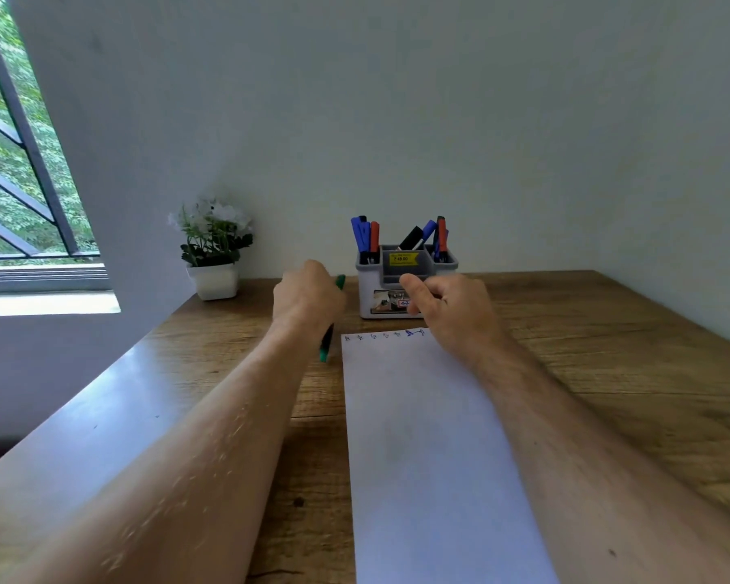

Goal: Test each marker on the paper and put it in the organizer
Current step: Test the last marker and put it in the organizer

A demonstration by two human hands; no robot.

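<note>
My left hand is closed around a green marker just left of the paper's far corner; the marker's two ends stick out above and below the fist. The white paper lies lengthwise in front of me, with several small ink marks along its far edge. My right hand hovers with loosely curled fingers in front of the grey organizer, holding nothing. The organizer stands at the back of the table with several blue, red and black markers upright in it.
A small white pot with a flowering plant stands at the back left of the wooden table. Walls close the back and right sides. A barred window is on the left.
</note>
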